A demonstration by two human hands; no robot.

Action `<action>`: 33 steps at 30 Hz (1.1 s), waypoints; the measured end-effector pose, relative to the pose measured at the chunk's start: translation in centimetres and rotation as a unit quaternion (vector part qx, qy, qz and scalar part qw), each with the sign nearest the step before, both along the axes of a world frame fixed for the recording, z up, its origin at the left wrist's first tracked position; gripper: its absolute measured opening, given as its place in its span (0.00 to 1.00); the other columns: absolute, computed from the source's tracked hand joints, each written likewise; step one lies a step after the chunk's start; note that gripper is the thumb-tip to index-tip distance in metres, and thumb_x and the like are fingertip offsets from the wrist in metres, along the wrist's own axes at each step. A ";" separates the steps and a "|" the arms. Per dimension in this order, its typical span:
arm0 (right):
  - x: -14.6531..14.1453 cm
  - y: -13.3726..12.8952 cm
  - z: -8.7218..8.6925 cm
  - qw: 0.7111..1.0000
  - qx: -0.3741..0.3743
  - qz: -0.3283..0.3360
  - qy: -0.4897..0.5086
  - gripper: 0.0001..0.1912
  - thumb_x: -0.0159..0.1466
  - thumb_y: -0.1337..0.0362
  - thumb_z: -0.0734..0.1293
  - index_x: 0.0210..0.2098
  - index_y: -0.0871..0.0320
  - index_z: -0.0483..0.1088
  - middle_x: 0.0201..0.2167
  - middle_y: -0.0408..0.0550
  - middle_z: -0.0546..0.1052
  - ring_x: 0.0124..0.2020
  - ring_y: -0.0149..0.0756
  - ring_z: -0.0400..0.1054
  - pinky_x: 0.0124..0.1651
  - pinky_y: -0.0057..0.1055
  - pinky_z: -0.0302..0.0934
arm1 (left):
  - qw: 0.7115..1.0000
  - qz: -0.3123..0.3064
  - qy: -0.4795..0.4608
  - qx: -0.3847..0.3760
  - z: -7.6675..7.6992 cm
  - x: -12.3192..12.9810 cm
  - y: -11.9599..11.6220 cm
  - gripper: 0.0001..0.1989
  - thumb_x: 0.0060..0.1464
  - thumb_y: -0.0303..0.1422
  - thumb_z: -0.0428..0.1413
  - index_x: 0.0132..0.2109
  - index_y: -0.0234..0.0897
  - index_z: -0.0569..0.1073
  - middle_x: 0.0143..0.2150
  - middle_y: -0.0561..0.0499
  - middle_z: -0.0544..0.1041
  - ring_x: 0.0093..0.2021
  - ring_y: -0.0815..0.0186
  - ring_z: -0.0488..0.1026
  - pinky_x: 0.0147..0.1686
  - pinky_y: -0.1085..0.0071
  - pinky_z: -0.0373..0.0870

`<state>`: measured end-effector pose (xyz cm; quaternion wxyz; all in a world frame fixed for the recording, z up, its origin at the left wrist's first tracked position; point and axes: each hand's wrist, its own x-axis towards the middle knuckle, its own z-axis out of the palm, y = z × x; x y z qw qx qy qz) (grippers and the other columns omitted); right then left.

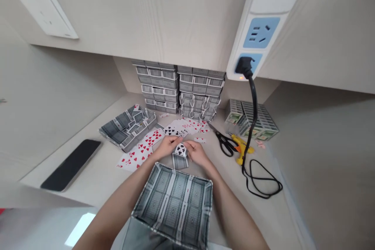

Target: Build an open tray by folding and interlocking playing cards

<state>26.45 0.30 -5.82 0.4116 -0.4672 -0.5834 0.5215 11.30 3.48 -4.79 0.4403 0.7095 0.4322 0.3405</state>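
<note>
Between my two hands is a playing card (181, 149) with black club marks, bent up from the table. My left hand (168, 145) pinches its upper left side and my right hand (195, 152) grips its right side. Just below it a grey-backed card (179, 161) lies face down; whether the two are joined I cannot tell. Nearer to me, between my forearms, sits an open square box (175, 199) built from grey-backed cards. Loose face-up cards (143, 150) lie fanned out beyond and left of my hands.
A card-built tray (129, 125) holding pieces and a phone (72, 164) lie at left. Stacked card boxes (162, 90) stand at the back. On the right are scissors (225, 142), a yellow glue gun (244, 148) with its black cord (250, 125), and card packs (253, 119).
</note>
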 end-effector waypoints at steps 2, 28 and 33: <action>0.0 0.0 0.0 1.000 0.005 -0.005 0.003 0.16 0.58 0.53 0.58 0.22 0.58 0.62 0.08 0.33 0.56 0.08 0.23 0.47 0.13 0.23 0.41 | 1.000 -0.007 -0.002 -0.001 0.0 -0.1 -0.1 0.22 0.50 0.45 0.47 0.18 0.34 0.56 0.17 0.58 0.51 0.20 0.75 0.50 0.19 0.78 0.48; -0.4 0.0 -0.2 0.999 0.004 0.005 0.037 0.15 0.53 0.53 0.64 0.29 0.60 0.63 0.13 0.35 0.64 0.10 0.22 0.54 0.13 0.22 0.45 | 1.000 0.015 0.000 0.025 -0.3 -0.6 0.5 0.22 0.50 0.47 0.46 0.20 0.33 0.62 0.16 0.58 0.58 0.19 0.74 0.55 0.19 0.78 0.51; -0.1 -0.1 0.2 0.999 0.004 0.005 0.047 0.14 0.54 0.55 0.65 0.29 0.60 0.64 0.10 0.34 0.63 0.09 0.24 0.54 0.13 0.22 0.46 | 1.000 0.009 -0.010 0.021 -0.2 -0.7 0.5 0.21 0.49 0.47 0.48 0.19 0.33 0.61 0.14 0.58 0.58 0.18 0.75 0.56 0.18 0.78 0.52</action>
